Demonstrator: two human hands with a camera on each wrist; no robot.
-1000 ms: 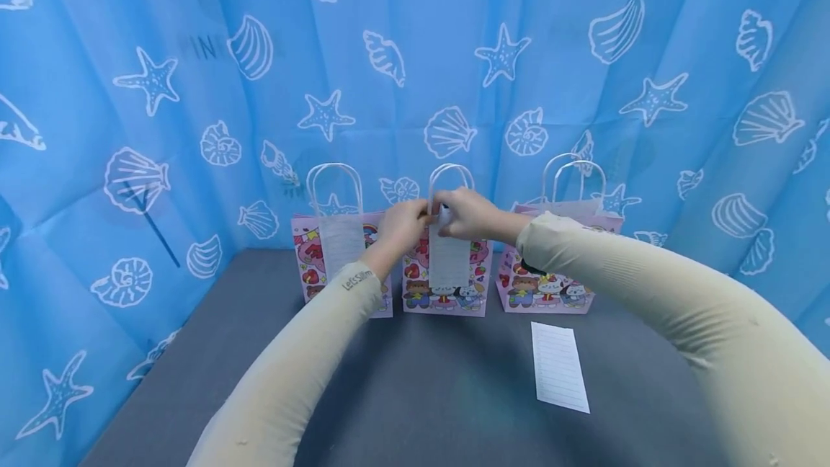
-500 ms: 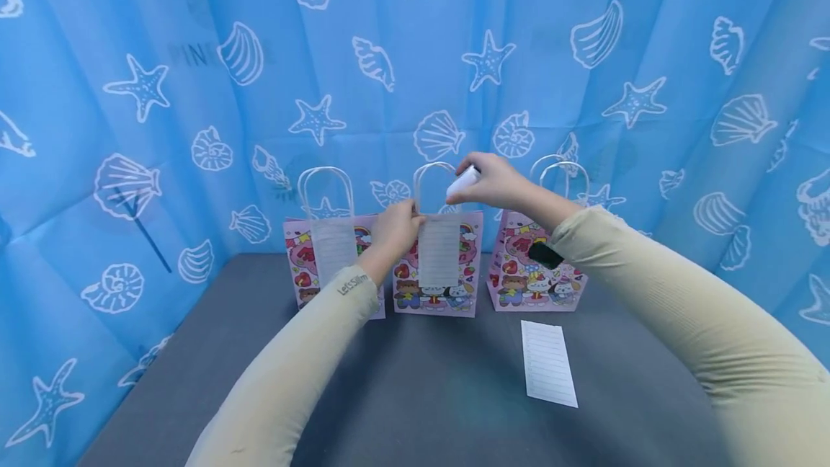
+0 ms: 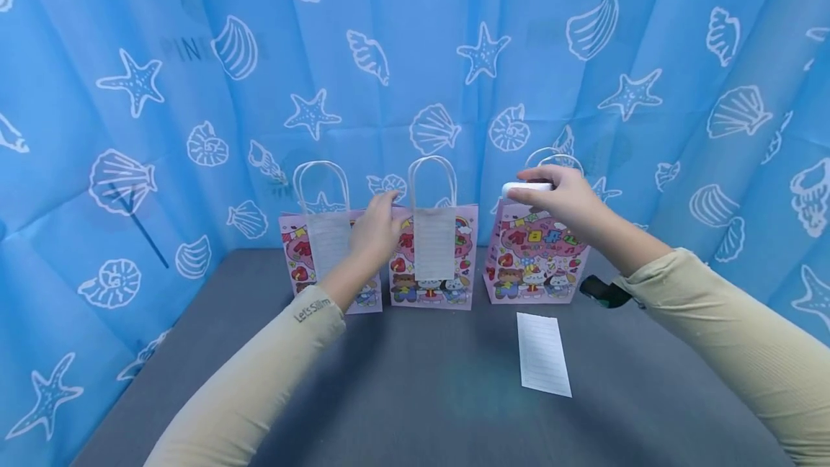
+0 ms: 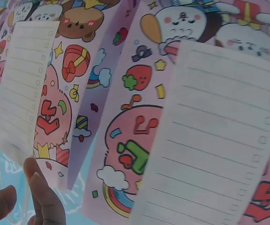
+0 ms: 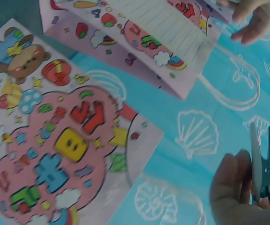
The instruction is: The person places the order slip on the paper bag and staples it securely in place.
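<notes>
Three pink paper bags with cartoon prints and white handles stand in a row: the left bag, the middle bag and the right bag. Lined paper slips hang on the front of the left and middle bags: one slip, another slip. My left hand hovers between these two bags, its fingers loosely extended and holding nothing. My right hand grips a small white stapler before the right bag's top; the wrist view shows the stapler's dark inner part.
A loose lined slip lies on the grey table in front of the right bag. Behind the bags hangs a blue curtain with white shells and starfish.
My right hand has carried the stapler up and rightward from the middle bag to the right bag. My left hand has let go of the middle bag's edge and drawn slightly left.
</notes>
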